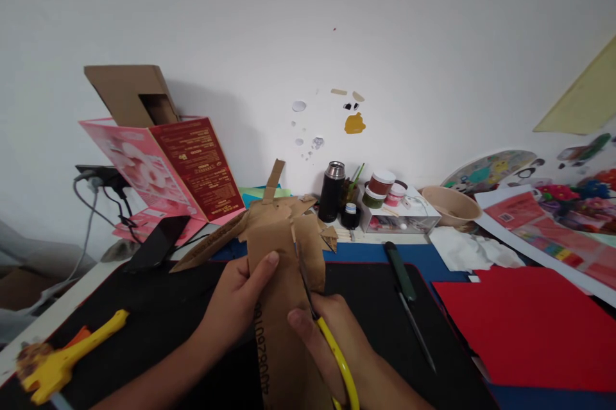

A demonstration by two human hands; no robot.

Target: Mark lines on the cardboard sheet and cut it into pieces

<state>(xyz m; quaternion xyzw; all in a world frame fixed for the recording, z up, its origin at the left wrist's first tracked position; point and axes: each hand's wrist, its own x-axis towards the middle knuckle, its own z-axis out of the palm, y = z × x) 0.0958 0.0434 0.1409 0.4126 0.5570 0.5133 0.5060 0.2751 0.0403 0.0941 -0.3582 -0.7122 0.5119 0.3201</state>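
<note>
Over the black mat (158, 320), your left hand (243, 291) pinches a piece of cardboard (276, 298) between thumb and fingers; at its upper right, a flap (312, 248) stands parted. Beside it, yellow-handled scissors (337, 352) work the edge, gripped in your right hand (346, 330). The cut looks partly made, the lower stretch seemingly uncut.

Soft, rather dim light seems to reach me from the left, since the pink box (129, 160) casts a faint shadow rightward on the wall (250, 31). The flask (331, 195) glints at its rim, my black mat (363, 320) swallows detail, and shapes stretch toward the edges.
</note>
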